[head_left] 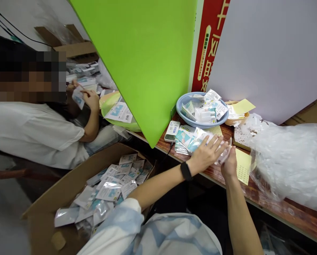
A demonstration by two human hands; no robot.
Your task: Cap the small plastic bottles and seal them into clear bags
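My left hand (207, 153), with a black band on its wrist, lies flat with its fingers stretched out over a clear plastic packet (223, 156). The thumb and fingers of my right hand (230, 163) close on the right edge of that same packet; its contents are partly hidden by my hands. Just beyond my left hand, several packets with white and teal cards (185, 137) lie on the table. A sheet of small yellow stickers (242, 167) rests right of my right hand.
A blue basin (183, 118) of packets stands behind, beside an orange bowl (231, 122). A white device (172, 131) sits by the green panel (147, 71). A cardboard box (65, 187) holds many packets at lower left. Plastic bags (293, 159) cover the right. A co-worker (38, 131) handles a packet.
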